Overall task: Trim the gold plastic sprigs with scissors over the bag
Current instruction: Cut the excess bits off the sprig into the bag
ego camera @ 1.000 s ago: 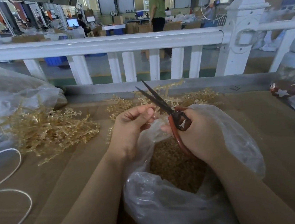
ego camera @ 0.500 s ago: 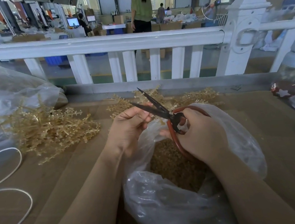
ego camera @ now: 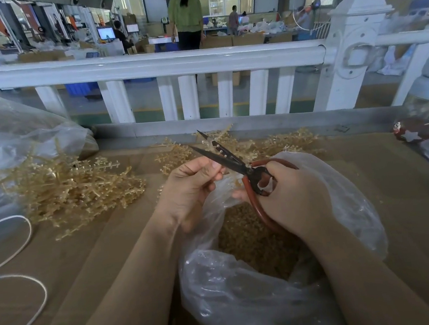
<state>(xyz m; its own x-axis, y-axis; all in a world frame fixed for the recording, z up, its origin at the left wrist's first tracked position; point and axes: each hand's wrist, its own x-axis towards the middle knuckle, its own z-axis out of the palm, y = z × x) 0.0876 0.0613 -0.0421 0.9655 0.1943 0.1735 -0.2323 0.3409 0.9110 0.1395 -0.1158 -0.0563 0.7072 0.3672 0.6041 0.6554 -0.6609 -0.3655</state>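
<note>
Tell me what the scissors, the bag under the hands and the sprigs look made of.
Scissors: dark, dull metal blades, apparently; handle loops coated in glossy red-brown, likely rubber or plastic. Bag: thin clear plastic film, crinkled with bright glints, cuttings showing through. Sprigs: pale gold, slightly translucent moulded plastic with stiff, regular nubbed branches.

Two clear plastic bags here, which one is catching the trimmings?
The open bag directly under both hands, gold bits heaped inside. The other bag lies far left beside the untrimmed sprig pile.
</note>
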